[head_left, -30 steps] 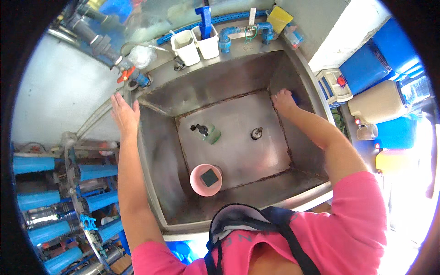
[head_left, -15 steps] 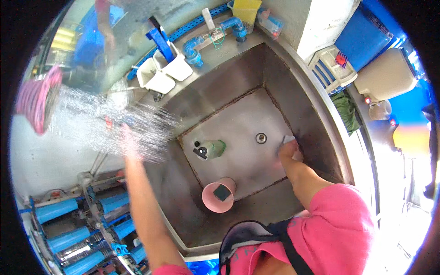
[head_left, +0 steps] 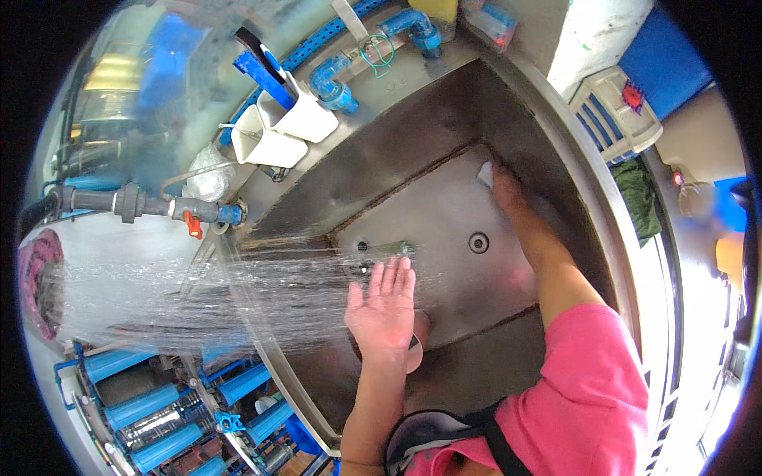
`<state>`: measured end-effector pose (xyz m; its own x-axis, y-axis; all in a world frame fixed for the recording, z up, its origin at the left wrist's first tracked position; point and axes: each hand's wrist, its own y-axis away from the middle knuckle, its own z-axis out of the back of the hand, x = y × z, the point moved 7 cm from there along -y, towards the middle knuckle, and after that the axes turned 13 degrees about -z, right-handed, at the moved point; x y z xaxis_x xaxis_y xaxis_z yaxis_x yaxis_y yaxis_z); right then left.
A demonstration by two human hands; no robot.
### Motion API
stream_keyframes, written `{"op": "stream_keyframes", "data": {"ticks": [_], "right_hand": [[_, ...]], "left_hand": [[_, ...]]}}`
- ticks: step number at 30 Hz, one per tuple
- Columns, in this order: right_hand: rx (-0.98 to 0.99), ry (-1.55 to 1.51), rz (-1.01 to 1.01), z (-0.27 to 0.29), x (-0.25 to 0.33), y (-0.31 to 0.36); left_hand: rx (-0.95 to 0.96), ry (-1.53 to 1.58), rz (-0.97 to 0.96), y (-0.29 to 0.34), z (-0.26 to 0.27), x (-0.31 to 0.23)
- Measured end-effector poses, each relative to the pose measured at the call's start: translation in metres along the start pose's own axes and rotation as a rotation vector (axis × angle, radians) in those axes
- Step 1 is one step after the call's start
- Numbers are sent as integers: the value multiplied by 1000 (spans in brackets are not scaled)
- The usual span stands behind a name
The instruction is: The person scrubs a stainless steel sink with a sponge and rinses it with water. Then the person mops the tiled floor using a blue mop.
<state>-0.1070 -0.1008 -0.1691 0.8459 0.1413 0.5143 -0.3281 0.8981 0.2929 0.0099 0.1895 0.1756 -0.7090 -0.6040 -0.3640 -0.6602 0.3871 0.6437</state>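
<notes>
While water sprays [head_left: 198, 293] across from a pink spray head [head_left: 38, 282] at the far left, the left hand [head_left: 383, 305] hangs flat over the steel sink [head_left: 397, 143], fingers spread wide, holding nothing. Right hand [head_left: 504, 186] presses a pale cloth [head_left: 485, 171] against the basin's far corner, fingers curled down on it. Drain [head_left: 479, 242] sits between both hands. Two white tubs [head_left: 282, 131] stand on the rim beyond.

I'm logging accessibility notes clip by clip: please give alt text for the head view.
A person in a pink shirt leans over a deep stainless steel sink, left hand open with fingers spread in a fan of water spray, right hand pressing a pale cloth on the sink floor near the drain. Two white tubs stand behind.
</notes>
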Motion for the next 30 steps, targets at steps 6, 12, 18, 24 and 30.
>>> {"op": "stream_keyframes", "data": {"ticks": [6,12,18,24,30], "right_hand": [[-87,151,484,-110,134,6],[99,-153,173,-47,82,-37],[-49,248,232,-33,102,-8],[336,-190,333,-45,78,44],[-266,113,-387,3,-68,181]], "left_hand": [[26,1,39,-20,0,13],[-24,-216,95,-17,23,-4],[-98,-384,168,-19,47,15],[57,-405,287,-12,34,10],[114,-521,87,-24,-7,-85]]}}
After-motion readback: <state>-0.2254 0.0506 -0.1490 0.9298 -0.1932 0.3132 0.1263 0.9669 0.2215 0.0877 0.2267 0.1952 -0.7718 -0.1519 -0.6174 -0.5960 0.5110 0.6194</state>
